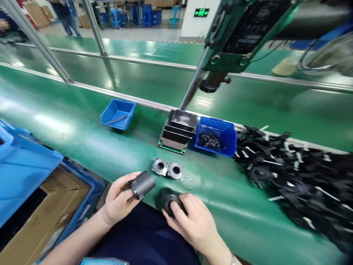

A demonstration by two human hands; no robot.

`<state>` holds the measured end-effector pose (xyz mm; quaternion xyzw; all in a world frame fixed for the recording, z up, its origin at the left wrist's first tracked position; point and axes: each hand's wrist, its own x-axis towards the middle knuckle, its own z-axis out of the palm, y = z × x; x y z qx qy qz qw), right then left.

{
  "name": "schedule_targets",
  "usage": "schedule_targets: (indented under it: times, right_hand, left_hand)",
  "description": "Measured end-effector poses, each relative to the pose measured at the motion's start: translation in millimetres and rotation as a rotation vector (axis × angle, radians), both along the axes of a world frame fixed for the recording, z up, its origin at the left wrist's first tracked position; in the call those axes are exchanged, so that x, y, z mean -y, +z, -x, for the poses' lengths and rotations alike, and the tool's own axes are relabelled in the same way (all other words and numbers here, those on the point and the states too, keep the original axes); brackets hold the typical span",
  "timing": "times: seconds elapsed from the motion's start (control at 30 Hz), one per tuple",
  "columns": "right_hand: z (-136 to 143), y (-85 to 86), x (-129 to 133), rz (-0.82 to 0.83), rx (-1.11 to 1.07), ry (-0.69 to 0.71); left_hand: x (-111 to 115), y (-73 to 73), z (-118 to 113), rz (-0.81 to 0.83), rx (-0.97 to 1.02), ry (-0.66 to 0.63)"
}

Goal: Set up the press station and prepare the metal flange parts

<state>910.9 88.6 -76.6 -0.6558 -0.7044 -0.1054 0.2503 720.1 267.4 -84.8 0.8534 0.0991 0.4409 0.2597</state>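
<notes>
My left hand point(120, 200) is closed round one end of a dark grey cylinder point(145, 184), which points up and to the right above the bench edge. To its right, my right hand point(193, 219) has its fingers on a round black part point(169, 200), blurred, low over the green bench. Two round metal parts with dark centre holes, one on the left point(160, 166) and one on the right point(175, 170), lie side by side beyond my hands. Small clear bits are scattered beside them.
A black stepped metal fixture point(180, 127) stands under a press head point(237, 36). Left of it sits a light blue bin point(118, 114), right of it a blue bin point(216, 136) with black parts. Black parts with white ties point(292, 180) heap at right; a carton point(52, 213) is at left.
</notes>
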Motion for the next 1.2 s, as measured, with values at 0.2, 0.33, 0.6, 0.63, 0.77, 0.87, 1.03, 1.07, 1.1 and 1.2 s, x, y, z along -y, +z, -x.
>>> schedule_targets:
  times: [0.2,0.33,0.6,0.63,0.77,0.87,1.03,1.07,1.1,1.2]
  right_hand:
    - [-21,11.1,14,-0.14,0.147,0.232]
    - [-37,18.9,19,-0.192,0.255,0.32]
    - [-33,30.2,3,0.068,0.106,0.181]
    - [-32,30.6,-1,0.147,0.07,0.16]
    - [-32,30.0,-14,0.229,0.035,0.147]
    - [-37,26.7,-16,0.15,-0.015,0.107]
    - [-42,14.7,-15,0.106,-0.157,0.073]
    - [-42,12.1,-16,0.129,-0.186,0.063]
    - [-42,9.7,-17,0.166,-0.208,0.054]
    - [-45,4.4,-19,0.262,-0.253,0.047]
  left_hand:
    - [-1,-24.7,7,0.079,-0.093,-0.073]
    - [0,-34.5,8,0.092,-0.138,-0.12]
    - [2,6.5,-5,-0.256,-0.389,-0.041]
    - [2,13.6,-9,-0.271,-0.471,-0.031]
    - [0,28.5,-28,-0.27,-0.649,-0.068]
    - [-9,24.3,-38,-0.233,-0.622,-0.096]
    - [-32,7.4,-49,-0.125,-0.485,-0.176]
    - [-36,4.9,-53,-0.081,-0.508,-0.234]
    - [-39,3.0,-57,-0.032,-0.541,-0.297]
    - [-42,-0.1,-74,0.071,-0.595,-0.406]
